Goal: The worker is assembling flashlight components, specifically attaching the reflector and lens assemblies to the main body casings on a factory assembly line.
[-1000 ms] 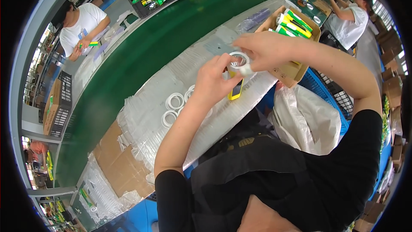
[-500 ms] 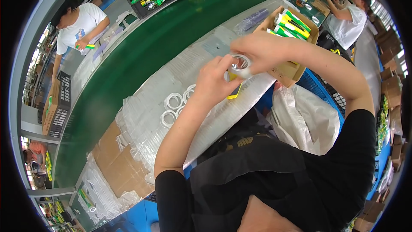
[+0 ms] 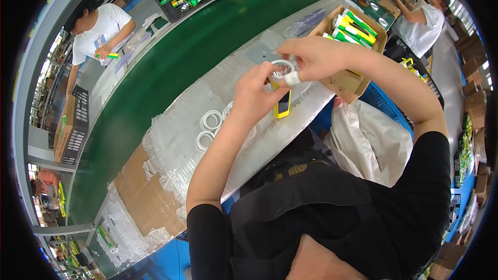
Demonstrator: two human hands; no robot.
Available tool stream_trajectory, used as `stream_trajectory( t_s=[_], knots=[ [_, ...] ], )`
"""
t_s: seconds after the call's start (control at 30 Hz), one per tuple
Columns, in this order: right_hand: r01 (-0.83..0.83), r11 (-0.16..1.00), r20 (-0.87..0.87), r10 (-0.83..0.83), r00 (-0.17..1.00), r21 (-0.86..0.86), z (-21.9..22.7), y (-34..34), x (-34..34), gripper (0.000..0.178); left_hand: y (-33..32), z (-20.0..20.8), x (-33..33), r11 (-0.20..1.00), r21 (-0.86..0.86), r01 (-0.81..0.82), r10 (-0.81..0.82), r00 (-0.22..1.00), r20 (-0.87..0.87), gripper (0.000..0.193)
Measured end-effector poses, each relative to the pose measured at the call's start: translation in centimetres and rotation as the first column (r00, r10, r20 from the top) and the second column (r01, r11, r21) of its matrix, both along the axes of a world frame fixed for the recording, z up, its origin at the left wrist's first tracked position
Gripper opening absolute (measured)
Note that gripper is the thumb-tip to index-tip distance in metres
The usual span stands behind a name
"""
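My left hand (image 3: pixel 252 93) is closed around the upper part of what looks like a flashlight, a yellow and black body (image 3: pixel 282 105) with a round, open-looking head pointing up. A white ring (image 3: pixel 282 67) sits at the head, over a shiny inside. My right hand (image 3: pixel 316 59) curls its fingers about that ring from the right; a white wrap (image 3: pixel 292 78) is on its thumb. Partly hidden by my left forearm, several loose white rings (image 3: pixel 210 120) lie on the plastic-covered bench (image 3: pixel 181 103).
A cardboard box (image 3: pixel 345 89) of green, yellow and white flashlights stands right of my hands. Beyond the bench runs a green conveyor belt (image 3: pixel 207 46), with a black crate (image 3: pixel 192 0) past it. A white sack (image 3: pixel 368 145) hangs at right. Co-workers sit left and right.
My right hand has opened slightly and shifted its grip around the ring. The flashlight stands more upright, and more of its yellow body shows below my left hand.
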State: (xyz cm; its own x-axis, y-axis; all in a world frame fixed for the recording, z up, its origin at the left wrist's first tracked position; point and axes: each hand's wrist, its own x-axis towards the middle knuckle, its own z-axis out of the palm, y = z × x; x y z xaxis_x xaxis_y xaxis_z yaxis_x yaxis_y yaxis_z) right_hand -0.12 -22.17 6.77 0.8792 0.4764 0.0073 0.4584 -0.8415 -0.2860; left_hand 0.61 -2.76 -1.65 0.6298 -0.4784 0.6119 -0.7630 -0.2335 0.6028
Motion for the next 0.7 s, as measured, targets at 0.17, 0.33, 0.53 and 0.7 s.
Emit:
stream_trajectory(
  t_s=[0.17,0.33,0.53,0.7],
  knots=[
    [0.226,0.972,0.178,-0.234,0.956,0.06,-3.4,2.4,-1.2,0.064,0.8,-0.6,0.7,0.999,0.015,-0.03,0.03,0.999,0.016,0.035],
    [0.137,0.556,0.055,-0.314,0.948,0.82,-14.9,2.9,-3.1,0.066,0.8,-1.0,0.6,0.985,-0.175,0.01,-0.033,0.991,-0.127,0.031],
    [0.517,0.139,-0.535,0.2,0.821,0.845,-15.0,8.0,-7.6,0.043,0.7,-0.1,-1.8,0.837,-0.545,0.041,-0.361,0.791,-0.494,0.025],
    [0.111,0.344,-0.35,0.782,0.515,0.932,-11.4,2.7,-9.5,0.027,-1.4,5.2,-7.3,0.705,-0.561,0.434,-0.597,0.791,-0.138,0.027]
  ],
)
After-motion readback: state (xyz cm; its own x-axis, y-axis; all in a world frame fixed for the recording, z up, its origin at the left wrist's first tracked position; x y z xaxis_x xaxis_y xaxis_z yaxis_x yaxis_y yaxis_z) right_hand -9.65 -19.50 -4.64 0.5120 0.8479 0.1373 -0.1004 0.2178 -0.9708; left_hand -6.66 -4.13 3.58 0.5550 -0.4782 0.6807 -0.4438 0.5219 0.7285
